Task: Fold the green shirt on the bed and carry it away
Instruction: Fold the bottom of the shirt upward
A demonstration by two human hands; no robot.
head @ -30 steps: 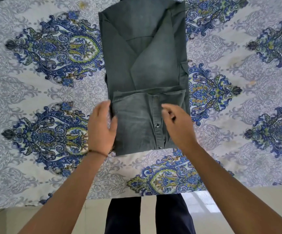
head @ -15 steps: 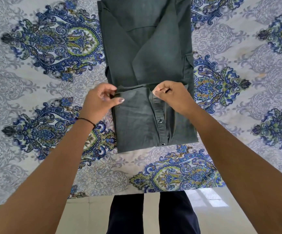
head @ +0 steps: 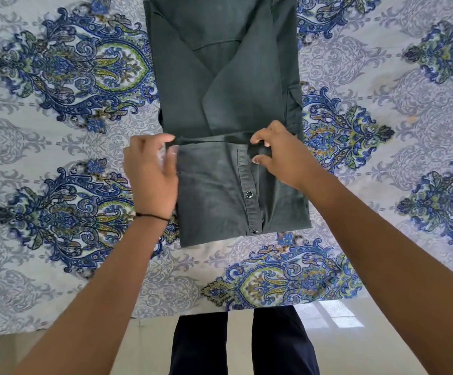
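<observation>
The dark green shirt lies on the bed as a long narrow strip, sleeves tucked in. Its near end is doubled over into a flap with a button placket and two snaps facing up. My left hand pinches the flap's far left corner. My right hand pinches the flap's far edge near the placket. Both hands hold the fold line, slightly raised off the layer below. The shirt's far end runs out of the top of the view.
The bed carries a white sheet printed with blue and green paisley motifs. Its near edge runs across the bottom of the view. Beyond it are a pale tiled floor and my dark trouser legs.
Both hands went from resting on the near flap to gripping its far edge. The left hand has shifted a little since half a second ago. The shirt has stayed in place.
</observation>
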